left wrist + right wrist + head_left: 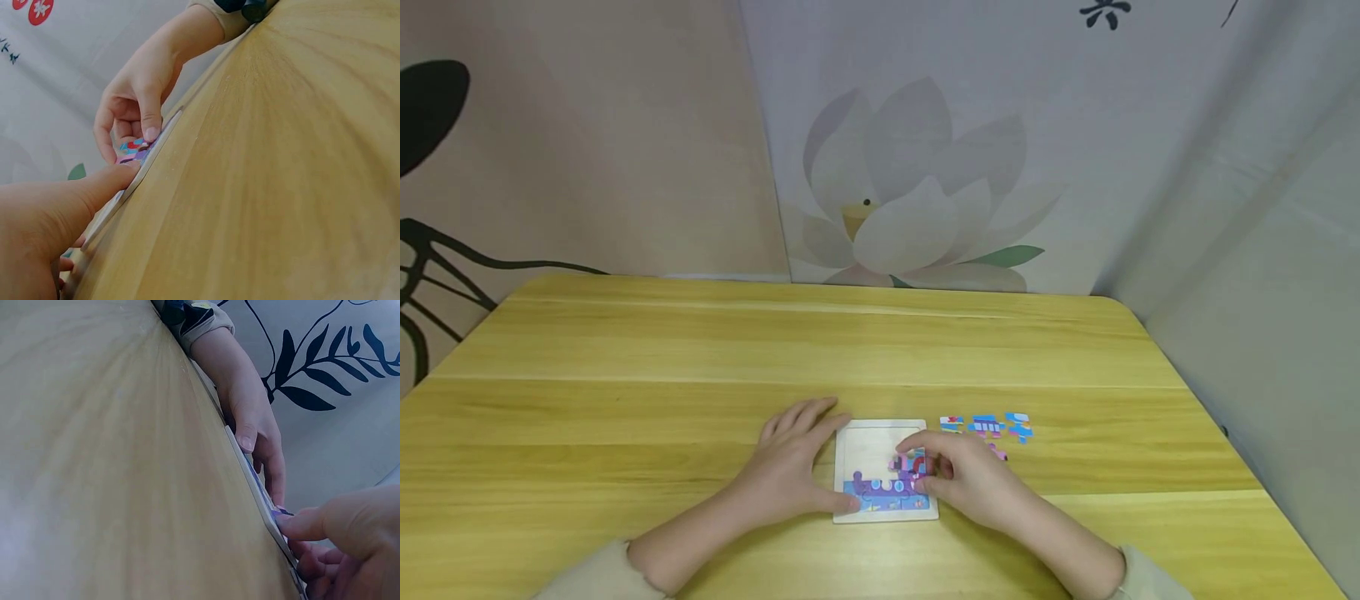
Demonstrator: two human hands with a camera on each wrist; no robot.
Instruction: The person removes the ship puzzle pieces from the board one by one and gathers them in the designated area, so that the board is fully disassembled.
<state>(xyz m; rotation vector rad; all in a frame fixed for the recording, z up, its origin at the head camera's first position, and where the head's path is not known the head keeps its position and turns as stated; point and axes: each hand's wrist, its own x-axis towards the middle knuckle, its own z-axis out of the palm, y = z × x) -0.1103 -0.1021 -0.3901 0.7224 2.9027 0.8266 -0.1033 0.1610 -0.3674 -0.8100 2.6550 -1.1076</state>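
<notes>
A small jigsaw puzzle tray (887,423) with a pale wooden rim lies on the table. Blue and purple pieces (883,497) fill its lower part, while bare wood shows in the upper part. My left hand (786,475) is spread at the tray's left side, its thumb resting on the lower left corner and fingers reaching along the edge. Over the right side, my right hand (977,482) pinches a colourful puzzle piece (913,463) between thumb and fingers. In the left wrist view that puzzle piece (132,147) shows red, blue and purple, partly hidden by the fingers.
Several loose puzzle pieces (987,426) lie right of the tray, one partly behind my right hand. The wooden table (662,417) runs back to a fabric wall (925,167) printed with a large flower.
</notes>
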